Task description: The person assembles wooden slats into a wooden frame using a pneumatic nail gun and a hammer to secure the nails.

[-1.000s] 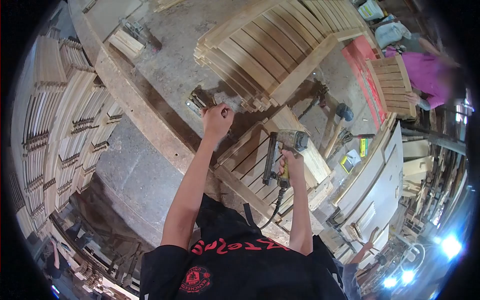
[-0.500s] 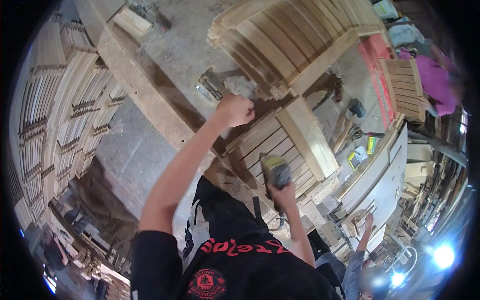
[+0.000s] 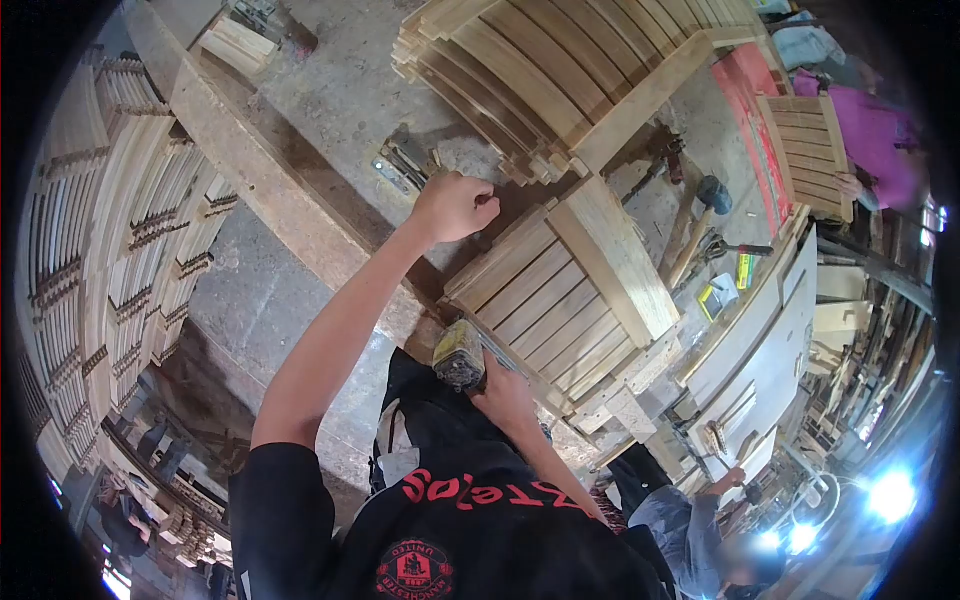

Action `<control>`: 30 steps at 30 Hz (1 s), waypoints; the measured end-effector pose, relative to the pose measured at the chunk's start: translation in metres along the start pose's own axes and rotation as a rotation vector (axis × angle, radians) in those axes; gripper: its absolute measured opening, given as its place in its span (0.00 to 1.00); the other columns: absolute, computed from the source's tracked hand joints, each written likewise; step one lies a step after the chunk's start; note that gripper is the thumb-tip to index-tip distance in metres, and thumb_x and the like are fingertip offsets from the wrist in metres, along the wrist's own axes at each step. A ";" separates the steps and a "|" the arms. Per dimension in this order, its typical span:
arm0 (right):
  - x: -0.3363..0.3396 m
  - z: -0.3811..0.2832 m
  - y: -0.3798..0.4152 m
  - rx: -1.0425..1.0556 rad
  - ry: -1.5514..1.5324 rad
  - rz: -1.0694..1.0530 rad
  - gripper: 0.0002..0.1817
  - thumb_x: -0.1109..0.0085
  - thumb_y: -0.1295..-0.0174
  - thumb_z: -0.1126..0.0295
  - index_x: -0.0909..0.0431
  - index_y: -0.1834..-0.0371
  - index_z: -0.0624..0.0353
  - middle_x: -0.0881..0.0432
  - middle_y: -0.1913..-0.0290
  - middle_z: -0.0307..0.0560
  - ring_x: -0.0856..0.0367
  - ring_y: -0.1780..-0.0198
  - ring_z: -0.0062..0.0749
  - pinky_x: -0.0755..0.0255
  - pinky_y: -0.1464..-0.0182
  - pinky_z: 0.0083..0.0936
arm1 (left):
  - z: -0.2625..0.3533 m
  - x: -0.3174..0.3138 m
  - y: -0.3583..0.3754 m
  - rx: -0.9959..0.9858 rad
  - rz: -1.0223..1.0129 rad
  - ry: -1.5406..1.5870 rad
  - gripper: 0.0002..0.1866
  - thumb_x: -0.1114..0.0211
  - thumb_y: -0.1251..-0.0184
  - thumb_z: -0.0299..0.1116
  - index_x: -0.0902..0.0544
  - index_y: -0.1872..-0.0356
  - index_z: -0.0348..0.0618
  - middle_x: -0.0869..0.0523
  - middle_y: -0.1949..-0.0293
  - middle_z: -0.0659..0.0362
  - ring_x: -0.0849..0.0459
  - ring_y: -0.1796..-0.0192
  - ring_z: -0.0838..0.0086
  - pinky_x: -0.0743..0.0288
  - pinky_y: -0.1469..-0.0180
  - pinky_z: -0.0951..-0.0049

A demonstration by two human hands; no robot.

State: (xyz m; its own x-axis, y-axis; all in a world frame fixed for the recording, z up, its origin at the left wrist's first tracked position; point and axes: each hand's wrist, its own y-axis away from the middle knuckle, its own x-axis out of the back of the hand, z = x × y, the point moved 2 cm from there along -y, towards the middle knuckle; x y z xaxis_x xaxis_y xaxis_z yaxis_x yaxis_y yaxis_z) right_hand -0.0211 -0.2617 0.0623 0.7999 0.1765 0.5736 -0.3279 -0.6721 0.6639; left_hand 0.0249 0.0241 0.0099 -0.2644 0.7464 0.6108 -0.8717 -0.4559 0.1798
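Observation:
My left hand [image 3: 457, 207] is closed in a fist over the far left corner of a slatted wooden panel [image 3: 555, 310]; whatever it may hold is hidden. Beside the panel's near left edge, close to my body, my right hand [image 3: 507, 398] grips a handheld tool [image 3: 461, 357] with a worn yellow and grey block-like end. The tool is off the slats. A wide pale board [image 3: 622, 265] lies across the panel's right part.
Stacked slatted panels [image 3: 540, 70] stand beyond. A mallet [image 3: 714, 194], metal clamp [image 3: 400, 165] and yellow packet [image 3: 717, 298] lie around the worktable. Curved wooden parts [image 3: 130, 200] are piled left. One person in pink [image 3: 875, 140] holds a slatted panel; another [image 3: 680, 530] is lower right.
My right hand has carried the tool left and toward my body, off the slats. My left hand has shifted slightly left and stays closed.

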 end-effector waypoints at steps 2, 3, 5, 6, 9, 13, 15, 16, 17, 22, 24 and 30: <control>-0.003 0.002 0.000 0.004 -0.019 0.005 0.39 0.32 0.51 0.62 0.36 0.35 0.62 0.17 0.66 0.66 0.18 0.63 0.63 0.24 0.59 0.51 | 0.001 0.002 0.000 0.005 0.006 0.002 0.14 0.38 0.40 0.40 0.21 0.76 0.39 0.19 0.78 0.48 0.18 0.73 0.50 0.25 0.69 0.56; -0.004 0.002 0.001 0.006 -0.029 0.006 0.38 0.32 0.51 0.62 0.35 0.36 0.62 0.17 0.66 0.66 0.18 0.63 0.63 0.24 0.59 0.51 | 0.000 0.001 0.001 0.002 0.021 0.008 0.14 0.38 0.40 0.40 0.21 0.76 0.38 0.19 0.78 0.48 0.18 0.73 0.50 0.26 0.69 0.57; -0.006 0.001 -0.001 -0.023 -0.019 -0.026 0.38 0.31 0.50 0.61 0.36 0.36 0.63 0.17 0.66 0.64 0.17 0.61 0.61 0.23 0.59 0.49 | -0.002 0.001 -0.001 0.009 0.023 0.008 0.14 0.38 0.40 0.40 0.20 0.75 0.38 0.19 0.78 0.48 0.18 0.73 0.50 0.26 0.68 0.57; -0.006 0.001 0.000 -0.041 -0.015 -0.042 0.38 0.31 0.49 0.60 0.37 0.37 0.64 0.17 0.65 0.64 0.17 0.61 0.60 0.22 0.58 0.48 | -0.004 -0.001 -0.003 0.019 0.006 0.003 0.14 0.38 0.40 0.40 0.20 0.75 0.38 0.19 0.78 0.48 0.18 0.73 0.50 0.26 0.68 0.57; -0.005 0.004 0.007 -0.059 -0.029 -0.034 0.38 0.31 0.49 0.61 0.37 0.37 0.64 0.17 0.65 0.65 0.17 0.60 0.61 0.23 0.57 0.49 | -0.007 -0.004 -0.003 0.027 -0.002 0.005 0.13 0.39 0.41 0.40 0.19 0.73 0.38 0.18 0.76 0.47 0.18 0.71 0.50 0.25 0.66 0.57; 0.000 0.025 0.030 -0.096 0.011 0.003 0.35 0.32 0.50 0.61 0.34 0.40 0.64 0.17 0.64 0.66 0.18 0.59 0.62 0.24 0.55 0.51 | -0.006 -0.002 -0.004 0.070 -0.021 0.000 0.15 0.39 0.41 0.42 0.17 0.72 0.38 0.17 0.73 0.46 0.17 0.67 0.50 0.25 0.62 0.56; -0.001 0.039 0.045 -0.165 0.003 0.030 0.34 0.32 0.50 0.62 0.32 0.41 0.64 0.17 0.64 0.66 0.18 0.58 0.63 0.24 0.54 0.52 | -0.006 -0.003 -0.003 0.128 -0.022 -0.026 0.16 0.39 0.41 0.44 0.17 0.70 0.39 0.15 0.70 0.46 0.17 0.65 0.50 0.24 0.60 0.56; -0.002 0.045 0.052 -0.180 -0.008 0.018 0.33 0.32 0.50 0.62 0.32 0.42 0.64 0.17 0.64 0.67 0.18 0.58 0.63 0.24 0.54 0.51 | -0.005 -0.002 -0.003 0.155 -0.025 -0.041 0.17 0.39 0.41 0.45 0.16 0.69 0.39 0.15 0.69 0.46 0.16 0.63 0.50 0.24 0.58 0.56; -0.002 0.052 0.056 -0.191 -0.017 0.007 0.33 0.32 0.51 0.62 0.31 0.42 0.64 0.17 0.63 0.67 0.18 0.58 0.63 0.24 0.54 0.51 | -0.004 -0.002 -0.003 0.167 -0.045 -0.088 0.17 0.40 0.41 0.46 0.16 0.68 0.40 0.14 0.67 0.46 0.16 0.62 0.50 0.24 0.57 0.56; -0.005 0.060 0.059 -0.149 -0.055 0.067 0.37 0.31 0.52 0.62 0.30 0.38 0.68 0.18 0.69 0.69 0.19 0.62 0.66 0.24 0.58 0.52 | -0.002 -0.005 -0.008 0.265 -0.134 -0.249 0.17 0.41 0.39 0.46 0.14 0.64 0.43 0.13 0.63 0.49 0.16 0.58 0.53 0.23 0.53 0.58; -0.007 0.060 0.058 -0.156 -0.059 0.074 0.36 0.32 0.52 0.62 0.29 0.38 0.67 0.18 0.68 0.70 0.19 0.62 0.66 0.25 0.57 0.52 | -0.004 -0.003 -0.008 0.252 -0.125 -0.119 0.17 0.41 0.38 0.46 0.13 0.64 0.43 0.13 0.64 0.50 0.16 0.57 0.54 0.23 0.53 0.59; -0.008 0.065 0.071 -0.181 -0.023 0.032 0.31 0.33 0.49 0.58 0.30 0.45 0.63 0.17 0.64 0.67 0.18 0.59 0.64 0.24 0.55 0.52 | -0.007 -0.006 -0.006 0.184 -0.061 -0.078 0.17 0.42 0.36 0.46 0.12 0.63 0.45 0.12 0.61 0.53 0.15 0.56 0.55 0.24 0.51 0.57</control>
State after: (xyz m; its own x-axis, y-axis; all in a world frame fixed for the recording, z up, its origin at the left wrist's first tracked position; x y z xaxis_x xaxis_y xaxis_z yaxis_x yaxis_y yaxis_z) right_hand -0.0177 -0.3579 0.0740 0.7979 0.1391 0.5865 -0.4370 -0.5368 0.7217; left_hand 0.0292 0.0261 0.0002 -0.1744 0.7385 0.6513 -0.7928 -0.4976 0.3519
